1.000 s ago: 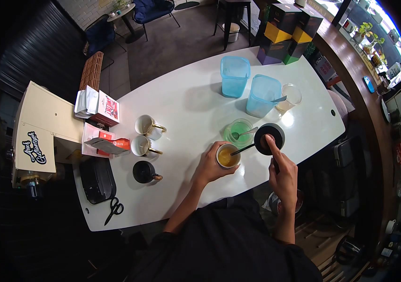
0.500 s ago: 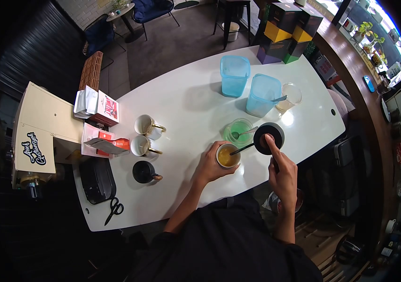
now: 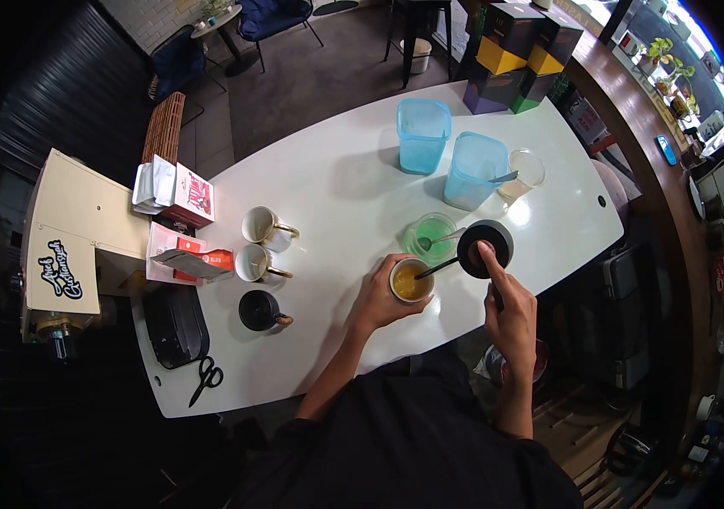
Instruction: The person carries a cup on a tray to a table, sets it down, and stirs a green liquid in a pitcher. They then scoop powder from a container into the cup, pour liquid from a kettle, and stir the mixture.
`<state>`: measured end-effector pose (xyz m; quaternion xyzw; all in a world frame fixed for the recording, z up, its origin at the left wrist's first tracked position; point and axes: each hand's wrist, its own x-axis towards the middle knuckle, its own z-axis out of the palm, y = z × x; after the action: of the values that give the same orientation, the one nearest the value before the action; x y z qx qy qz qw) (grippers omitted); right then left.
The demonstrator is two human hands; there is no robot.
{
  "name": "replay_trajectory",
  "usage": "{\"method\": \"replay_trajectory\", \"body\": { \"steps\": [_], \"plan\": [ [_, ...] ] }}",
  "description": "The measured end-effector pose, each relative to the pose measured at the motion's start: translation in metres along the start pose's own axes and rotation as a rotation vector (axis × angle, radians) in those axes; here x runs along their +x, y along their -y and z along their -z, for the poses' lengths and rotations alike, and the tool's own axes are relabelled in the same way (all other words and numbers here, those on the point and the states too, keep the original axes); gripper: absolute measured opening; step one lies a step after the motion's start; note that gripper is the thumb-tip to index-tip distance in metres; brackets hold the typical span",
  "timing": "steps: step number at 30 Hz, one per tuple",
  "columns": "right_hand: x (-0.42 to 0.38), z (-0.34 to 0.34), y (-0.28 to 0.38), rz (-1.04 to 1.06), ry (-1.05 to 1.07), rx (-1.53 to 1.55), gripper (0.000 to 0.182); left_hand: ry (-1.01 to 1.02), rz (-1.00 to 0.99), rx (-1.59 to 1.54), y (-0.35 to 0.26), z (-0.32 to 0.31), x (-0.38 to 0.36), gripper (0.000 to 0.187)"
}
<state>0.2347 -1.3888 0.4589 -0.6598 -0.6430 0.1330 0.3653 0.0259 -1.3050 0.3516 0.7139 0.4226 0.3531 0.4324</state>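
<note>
A cup (image 3: 413, 288) of yellowish-brown liquid sits in my left hand (image 3: 380, 297), whose fingers wrap its side. My right hand (image 3: 510, 321) grips a black gooseneck kettle (image 3: 474, 235), with the index finger laid on its top. The kettle's thin spout reaches left over the cup's rim, its tip above the liquid. Just beyond the cup stands a clear container (image 3: 432, 229) with green contents and a spoon in it. The kettle's handle is mostly hidden under my right hand.
Two blue plastic containers (image 3: 424, 127) and a clear glass (image 3: 528, 172) stand farther back on the white table (image 3: 328, 182). To the left are two white mugs (image 3: 253, 263), a black mug (image 3: 257, 310), scissors (image 3: 206, 381) and coffee packets (image 3: 195, 195). Stacked boxes (image 3: 514, 55) occupy the far corner.
</note>
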Motion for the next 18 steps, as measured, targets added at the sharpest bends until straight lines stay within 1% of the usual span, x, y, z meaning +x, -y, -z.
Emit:
{"method": "replay_trajectory", "body": {
  "steps": [2, 15, 18],
  "plan": [
    [-0.0001, 0.0026, 0.0019, -0.055, 0.058, -0.032, 0.08, -0.004, -0.002, -0.015, 0.0008, -0.0005, -0.0002, 0.067],
    [0.0004, 0.0026, 0.0023, -0.039, 0.052, -0.043, 0.082, -0.008, -0.012, -0.013, 0.0004, -0.0005, 0.0, 0.067],
    [0.0012, 0.0005, 0.0015, 0.004, 0.001, -0.004, 0.087, -0.009, -0.015, -0.004, 0.0013, -0.0004, -0.0001, 0.067]
  ]
}}
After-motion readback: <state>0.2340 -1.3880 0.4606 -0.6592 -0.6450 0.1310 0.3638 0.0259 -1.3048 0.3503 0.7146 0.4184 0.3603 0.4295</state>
